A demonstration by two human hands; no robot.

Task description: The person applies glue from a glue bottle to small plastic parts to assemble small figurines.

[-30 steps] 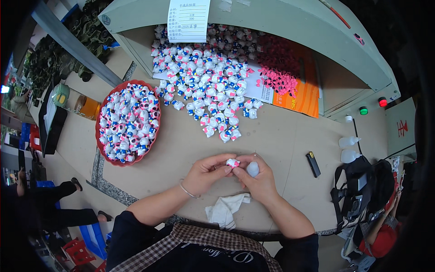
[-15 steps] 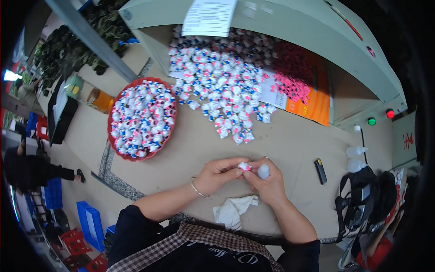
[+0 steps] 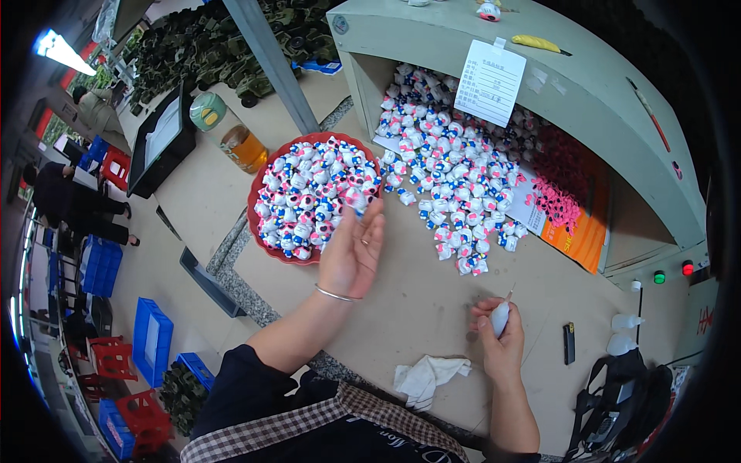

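Observation:
My left hand reaches to the right side of the red scalloped bowl. Its thumb and fingers pinch a small white, pink and blue figurine over the bowl's heap of similar figurines. Over the table's middle right, my right hand is closed around a small white squeeze bottle with a thin needle tip pointing up. More loose figurines spill out from under the shelf. A crumpled white cloth lies to the left of my right wrist.
Small pink parts lie on orange packaging under the green shelf. A bottle of amber liquid and a black tray stand left. At right are a dark lighter-like object, white bottles and a black bag.
My left hand has moved left and away to the bowl with the figurine. The right hand, still gripping the squeeze bottle, has parted from it. The whole view has shifted left.

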